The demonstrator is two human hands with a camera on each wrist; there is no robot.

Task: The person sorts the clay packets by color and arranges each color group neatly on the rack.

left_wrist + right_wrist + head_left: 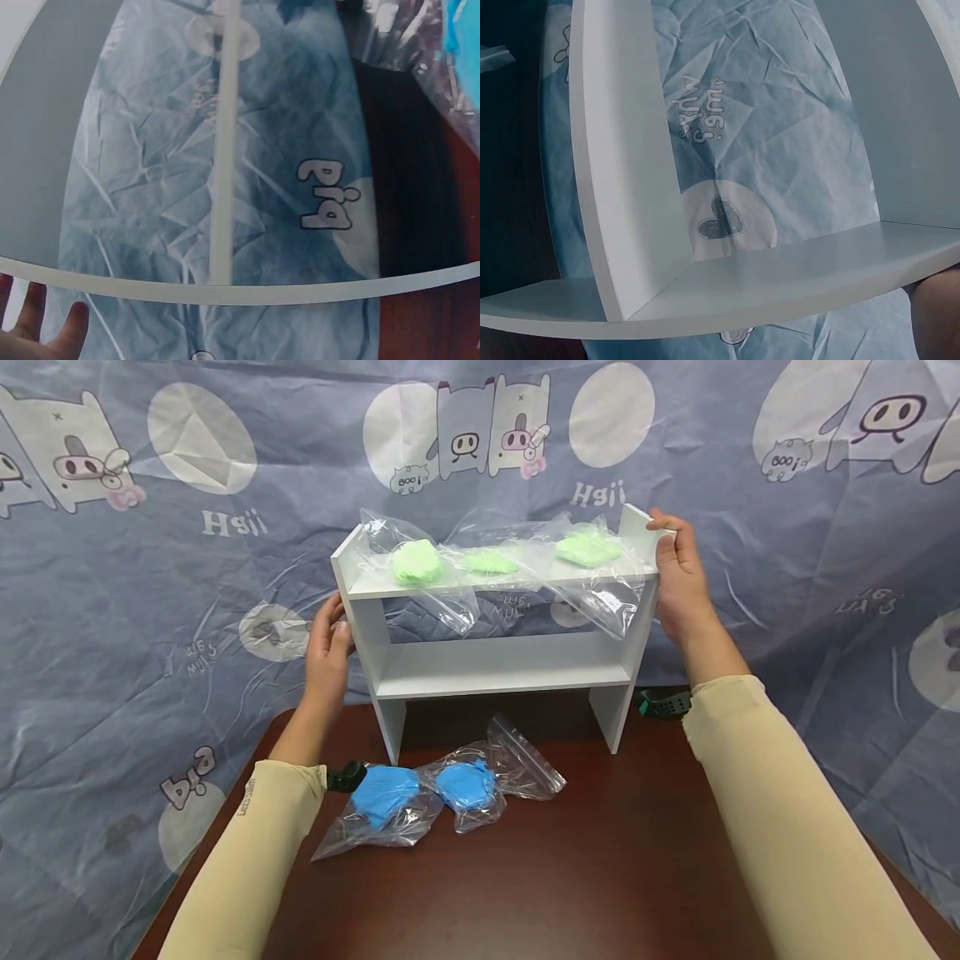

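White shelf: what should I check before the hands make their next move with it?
1. Left hand at one side of the white shelf: ok.
2. Right hand gripping the other side near the top: ok.
3. Green lumps lying on top: ok.
4. Clear bags tucked in: not ok, parts hang over the front.
5. Blue lumps bagged on the table: ok.
6. Shelf's left leg apart from those bags: cannot tell.
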